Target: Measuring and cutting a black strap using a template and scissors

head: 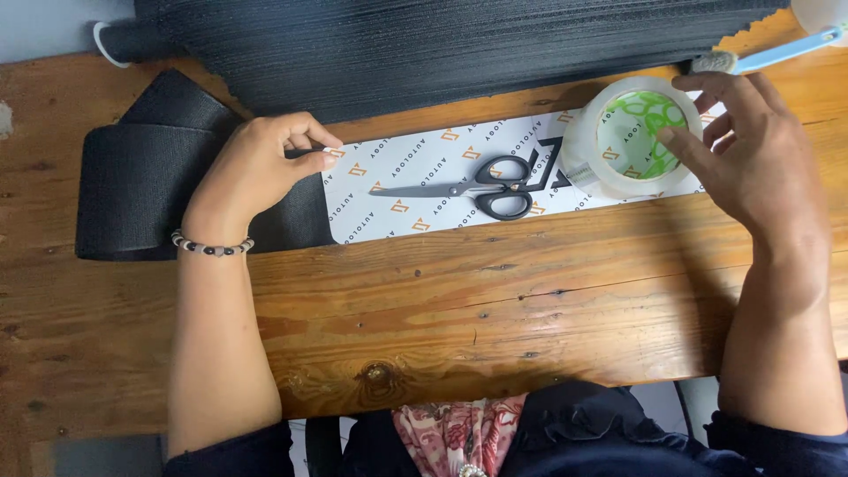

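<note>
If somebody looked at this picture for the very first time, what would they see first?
Probably the black-handled scissors, lying on a long white printed strip in the middle of the wooden table. Next, the big roll of clear tape at the strip's right end, with the right hand on it. The left hand pinches the strip's left end, over black fabric.

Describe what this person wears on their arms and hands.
Both forearms are bare; dark navy sleeves show only near the picture's lower edge, pushed up past the elbows. The left hand has a beaded bracelet at the wrist, with dark, white and brownish beads. The right hand shows no bracelet, watch or glove. No rings are visible on either hand.
</note>
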